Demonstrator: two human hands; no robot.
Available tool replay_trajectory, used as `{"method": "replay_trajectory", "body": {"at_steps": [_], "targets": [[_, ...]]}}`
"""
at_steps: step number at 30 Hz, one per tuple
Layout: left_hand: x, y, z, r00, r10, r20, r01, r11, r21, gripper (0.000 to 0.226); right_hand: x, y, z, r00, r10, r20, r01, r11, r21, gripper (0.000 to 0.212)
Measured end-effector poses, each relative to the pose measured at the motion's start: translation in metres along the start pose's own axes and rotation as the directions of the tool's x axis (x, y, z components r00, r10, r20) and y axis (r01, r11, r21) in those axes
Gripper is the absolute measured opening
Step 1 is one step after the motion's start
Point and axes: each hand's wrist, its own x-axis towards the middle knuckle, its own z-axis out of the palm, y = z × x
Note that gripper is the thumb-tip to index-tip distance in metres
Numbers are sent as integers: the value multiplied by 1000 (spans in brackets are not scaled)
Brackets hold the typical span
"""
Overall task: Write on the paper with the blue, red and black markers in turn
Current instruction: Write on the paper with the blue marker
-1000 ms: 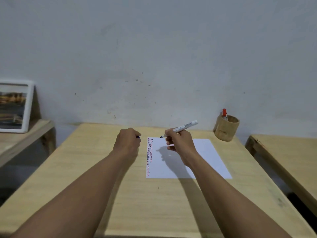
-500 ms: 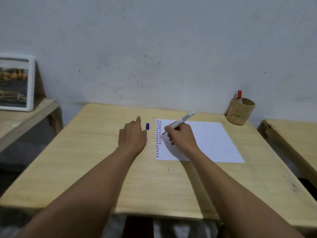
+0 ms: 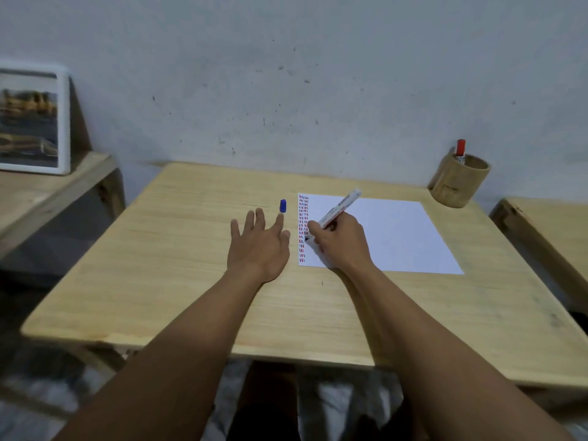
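A white sheet of paper [image 3: 394, 233] lies on the wooden table [image 3: 191, 281], with columns of short red and blue marks down its left edge. My right hand [image 3: 340, 240] grips a white-barrelled marker [image 3: 340, 208], its tip down on the marks at the paper's left edge. A blue cap [image 3: 283, 205] stands upright on the table just left of the paper. My left hand [image 3: 259, 246] rests flat on the table with fingers spread, a little short of the cap. A red-capped marker [image 3: 460, 151] stands in the wooden cup [image 3: 458, 183] at the back right.
A framed picture [image 3: 31, 119] leans against the wall on a low wooden shelf [image 3: 54, 192] to the left. Another wooden table [image 3: 547, 237] stands close on the right. The wall rises right behind the table.
My left hand set the blue cap down on the table and spread open. My right hand lowered the marker tip onto the paper's left edge. The view tilted downward.
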Motion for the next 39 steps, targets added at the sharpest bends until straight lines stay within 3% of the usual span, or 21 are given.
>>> {"method": "replay_trajectory", "body": {"at_steps": [15,21,26,31,36,39], "targets": [[0,0,4,1000,-18,-13,18,999,-47,57,-1,2,1,1000,-17,24,17,1000,-11,24],[15,7,-12,960,-155,-234,85,955,-283,46,3,1,-4,998,67,-17,-61,969,241,26],[42,14,-30,985,-40,-165,-14,950,-313,50,10,-5,-18,998,64,-9,-55,912,408,15],[56,14,-26,982,-15,-190,-37,963,-267,28,14,-11,-36,997,71,41,-82,872,483,11],[43,23,-42,971,-155,-184,42,862,-505,20,15,-11,-50,981,156,112,-192,765,615,23],[38,36,-55,954,-229,-192,23,698,-716,15,12,-16,-59,983,156,98,-182,748,638,21]]}}
